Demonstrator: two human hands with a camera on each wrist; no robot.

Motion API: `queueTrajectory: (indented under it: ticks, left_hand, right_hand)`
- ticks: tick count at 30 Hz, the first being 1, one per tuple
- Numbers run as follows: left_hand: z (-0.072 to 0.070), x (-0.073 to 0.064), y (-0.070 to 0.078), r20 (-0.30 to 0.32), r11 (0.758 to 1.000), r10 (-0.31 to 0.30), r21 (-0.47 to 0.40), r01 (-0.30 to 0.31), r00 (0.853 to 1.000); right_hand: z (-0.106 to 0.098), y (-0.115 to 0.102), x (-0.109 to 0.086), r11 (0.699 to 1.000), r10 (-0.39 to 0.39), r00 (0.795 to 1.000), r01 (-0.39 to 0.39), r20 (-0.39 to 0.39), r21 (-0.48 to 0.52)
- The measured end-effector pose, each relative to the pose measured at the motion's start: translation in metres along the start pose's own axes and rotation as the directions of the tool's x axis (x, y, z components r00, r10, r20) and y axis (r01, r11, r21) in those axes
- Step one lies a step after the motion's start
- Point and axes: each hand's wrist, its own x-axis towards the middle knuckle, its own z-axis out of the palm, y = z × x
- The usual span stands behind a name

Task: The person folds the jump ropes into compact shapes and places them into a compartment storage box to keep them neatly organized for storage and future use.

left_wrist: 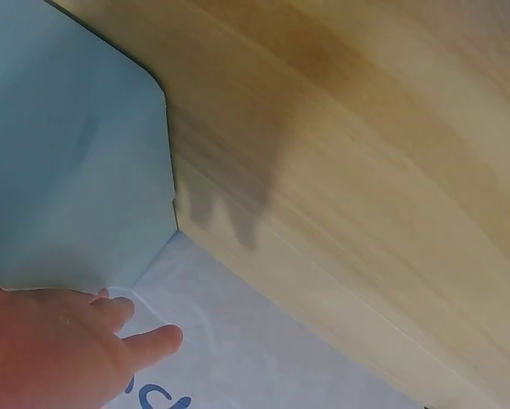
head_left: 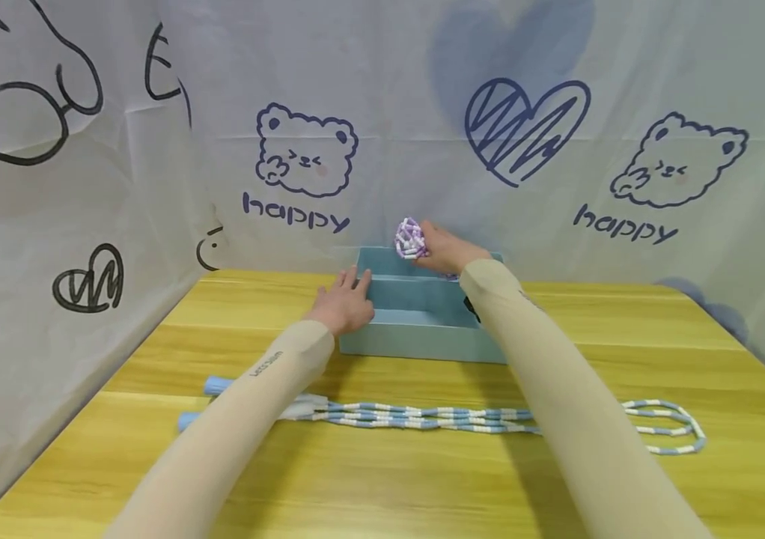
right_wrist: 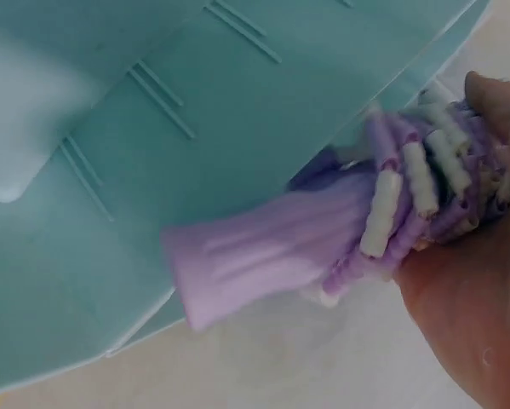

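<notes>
We look down over a wooden counter (head_left: pixel 369 486), where a person's two bare hands work at a pale blue, open-topped box (head_left: pixel 423 342). The right grip (head_left: pixel 448 248) is curled round a bunched purple-and-white beaded rope (head_left: pixel 410 239), held up at the back of the box; the right wrist view shows its lilac handle (right_wrist: pixel 263 247) jutting out past the beads. The left grip (head_left: pixel 344 305) is open, fingers spread on the box's left edge. In front of the box, a blue-and-white beaded rope (head_left: pixel 423 424) lies stretched out, partly hidden by the sleeves. We judge that the purple coils could spring loose if the fingers relax, as they seem bundled by the grip alone. The jutting handle might catch on the box's edge, and the box, which looks light, could slide or buckle if the left fingers press unevenly. As for writing, the cloth backdrop (head_left: pixel 409 172) reads "happy" twice, under cartoon bears, beside a scribbled heart. Small lettering on the left sleeve (head_left: pixel 221 442) seems to begin "Let's"; the rest we cannot read surely. We find no brand.
</notes>
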Motion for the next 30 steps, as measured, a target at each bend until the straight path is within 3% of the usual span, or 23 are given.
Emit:
queueTrajectory:
  ticks: [7, 10, 15, 22, 26, 30]
  left_hand:
    - [-0.001, -0.002, 0.004, 0.003, 1.0, -0.001, -0.001, 0.001, 1.0]
    - [-0.001, -0.002, 0.003, -0.001, 1.0, -0.006, -0.018, 0.006, 1.0]
    - [-0.001, -0.003, 0.0, 0.002, 1.0, -0.012, -0.025, 0.012, 1.0]
    - [-0.002, -0.006, 0.001, 0.012, 1.0, -0.004, -0.029, 0.005, 1.0]
    - [-0.004, -0.009, 0.003, 0.009, 0.999, 0.001, -0.037, -0.001, 1.0]
    - [-0.005, -0.01, 0.003, 0.0, 1.0, 0.001, -0.03, -0.001, 1.0]
  right_hand:
    - [0.005, 0.001, 0.002, 0.991, 0.001, 1.0, 0.0, 0.006, -0.131]
    - [0.009, 0.0, 0.002, 0.994, 0.036, 0.998, -0.03, 0.054, -0.102]
    - [0.011, -0.006, 0.0, 0.992, 0.117, 0.975, -0.122, 0.191, 0.016]
    - [0.01, -0.009, -0.009, 0.98, 0.195, 0.936, -0.201, 0.292, -0.011]
    - [0.008, -0.005, -0.016, 0.981, 0.182, 0.938, -0.192, 0.296, 0.003]
    - [0.007, -0.003, -0.019, 0.994, 0.084, 0.952, -0.1, 0.294, 0.039]
